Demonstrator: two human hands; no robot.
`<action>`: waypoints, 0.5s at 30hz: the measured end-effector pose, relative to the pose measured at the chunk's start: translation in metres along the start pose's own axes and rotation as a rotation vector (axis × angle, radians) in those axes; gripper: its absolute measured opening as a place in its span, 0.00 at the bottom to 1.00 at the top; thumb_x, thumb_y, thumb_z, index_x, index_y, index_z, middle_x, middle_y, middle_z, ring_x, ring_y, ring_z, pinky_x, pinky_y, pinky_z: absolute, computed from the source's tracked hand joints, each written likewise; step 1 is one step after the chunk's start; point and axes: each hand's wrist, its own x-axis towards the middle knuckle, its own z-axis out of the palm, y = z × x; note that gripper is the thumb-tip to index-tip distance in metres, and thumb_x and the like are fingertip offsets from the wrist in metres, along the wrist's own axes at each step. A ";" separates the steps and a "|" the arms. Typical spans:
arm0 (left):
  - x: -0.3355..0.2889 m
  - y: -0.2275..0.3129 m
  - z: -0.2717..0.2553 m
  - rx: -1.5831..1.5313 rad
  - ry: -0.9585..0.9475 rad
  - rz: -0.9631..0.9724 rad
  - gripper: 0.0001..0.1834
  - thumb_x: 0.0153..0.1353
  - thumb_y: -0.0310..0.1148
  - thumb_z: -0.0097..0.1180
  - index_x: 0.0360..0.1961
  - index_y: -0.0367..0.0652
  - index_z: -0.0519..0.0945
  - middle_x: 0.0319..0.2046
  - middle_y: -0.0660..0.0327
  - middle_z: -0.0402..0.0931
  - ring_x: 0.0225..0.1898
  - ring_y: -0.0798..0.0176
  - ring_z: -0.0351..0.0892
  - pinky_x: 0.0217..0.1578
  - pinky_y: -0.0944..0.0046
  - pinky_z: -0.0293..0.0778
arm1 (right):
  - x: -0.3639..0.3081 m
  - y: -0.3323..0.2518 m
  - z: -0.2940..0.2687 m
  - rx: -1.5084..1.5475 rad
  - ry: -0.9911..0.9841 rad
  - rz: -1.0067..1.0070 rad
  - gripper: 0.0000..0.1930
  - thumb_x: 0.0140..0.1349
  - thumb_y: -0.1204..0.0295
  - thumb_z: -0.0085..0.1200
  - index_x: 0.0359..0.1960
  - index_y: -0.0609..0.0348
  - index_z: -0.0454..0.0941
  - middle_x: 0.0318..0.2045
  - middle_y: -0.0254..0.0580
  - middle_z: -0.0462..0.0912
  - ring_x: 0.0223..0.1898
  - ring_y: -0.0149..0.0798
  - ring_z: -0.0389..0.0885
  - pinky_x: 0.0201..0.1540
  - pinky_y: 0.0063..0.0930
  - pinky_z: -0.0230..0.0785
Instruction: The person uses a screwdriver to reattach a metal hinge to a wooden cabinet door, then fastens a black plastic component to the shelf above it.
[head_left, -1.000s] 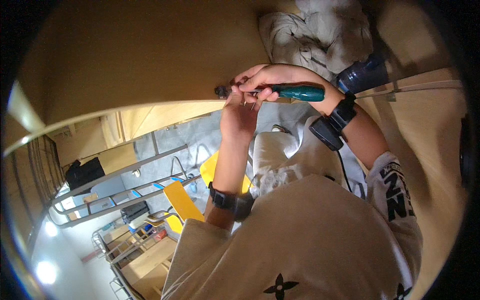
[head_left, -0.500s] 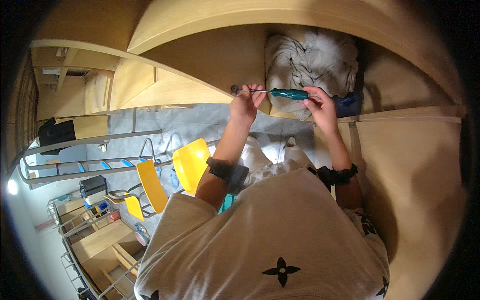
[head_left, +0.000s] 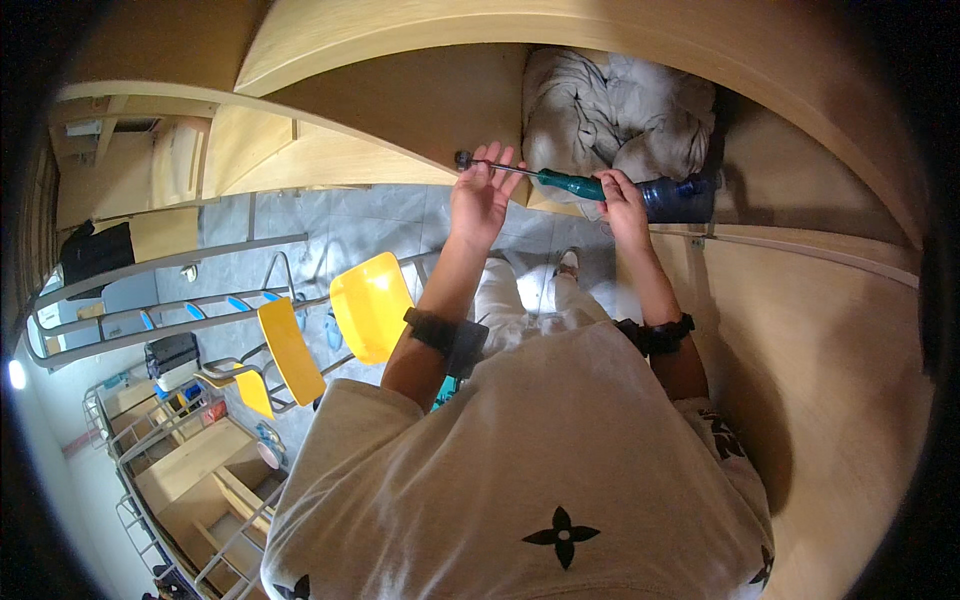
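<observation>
A screwdriver with a green handle [head_left: 572,184] and a thin metal shaft lies nearly level in front of me. My right hand [head_left: 624,207] is closed round the back end of that handle. The shaft crosses the fingers of my left hand [head_left: 484,200], which are stretched out and spread, palm up. At the far end of the shaft is a small dark round piece [head_left: 463,160], by the edge of a wooden panel [head_left: 370,150]; whether it is fixed to the panel I cannot tell.
Crumpled pale bedding [head_left: 600,115] fills the cabinet compartment ahead, with a bluish clear container [head_left: 680,200] beside it. Yellow chairs [head_left: 370,308] and a metal ladder [head_left: 180,320] stand to the left. A wooden panel [head_left: 820,370] rises at my right.
My left fingers have opened out and spread away from the shaft. The right hand has shifted its hold toward the handle's back end, and the handle now slopes down slightly to the right.
</observation>
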 end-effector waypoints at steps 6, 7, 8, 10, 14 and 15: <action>0.002 -0.003 -0.003 0.039 0.072 0.043 0.14 0.62 0.25 0.41 0.50 0.38 0.64 0.53 0.53 0.64 0.59 0.48 0.62 0.55 0.40 0.68 | -0.013 -0.027 -0.013 0.070 -0.098 0.259 0.12 0.64 0.65 0.48 0.41 0.62 0.73 0.21 0.32 0.74 0.19 0.25 0.71 0.26 0.18 0.67; 0.003 -0.004 -0.005 -0.021 0.095 0.031 0.14 0.62 0.26 0.40 0.50 0.39 0.63 0.53 0.53 0.64 0.59 0.48 0.63 0.55 0.40 0.68 | -0.014 -0.023 -0.015 0.109 -0.139 0.101 0.11 0.62 0.68 0.50 0.43 0.62 0.72 0.22 0.33 0.75 0.20 0.25 0.72 0.27 0.18 0.68; 0.004 -0.003 -0.005 -0.076 0.117 0.014 0.15 0.62 0.27 0.39 0.50 0.40 0.63 0.53 0.53 0.63 0.58 0.47 0.63 0.55 0.39 0.67 | -0.017 -0.023 -0.014 0.152 -0.174 -0.057 0.12 0.61 0.71 0.53 0.44 0.61 0.72 0.22 0.35 0.76 0.21 0.25 0.74 0.28 0.18 0.69; 0.006 -0.002 -0.005 -0.068 0.136 0.002 0.15 0.62 0.28 0.38 0.50 0.41 0.64 0.53 0.54 0.64 0.58 0.48 0.64 0.55 0.39 0.67 | -0.020 -0.026 -0.014 0.111 -0.163 -0.073 0.14 0.56 0.78 0.54 0.46 0.61 0.73 0.23 0.36 0.78 0.24 0.26 0.77 0.30 0.18 0.70; 0.005 -0.002 -0.006 -0.022 0.082 -0.004 0.14 0.62 0.30 0.41 0.49 0.44 0.65 0.53 0.59 0.67 0.58 0.50 0.65 0.55 0.40 0.67 | -0.023 -0.025 -0.013 -0.096 -0.127 -0.211 0.17 0.53 0.83 0.52 0.47 0.61 0.74 0.29 0.40 0.80 0.26 0.27 0.79 0.32 0.20 0.71; 0.005 0.001 -0.010 -0.130 0.007 -0.042 0.18 0.55 0.24 0.54 0.47 0.44 0.69 0.49 0.64 0.73 0.58 0.55 0.66 0.57 0.40 0.65 | -0.022 -0.025 -0.012 -0.067 -0.092 -0.215 0.18 0.53 0.82 0.52 0.48 0.61 0.74 0.29 0.40 0.80 0.26 0.27 0.78 0.31 0.20 0.71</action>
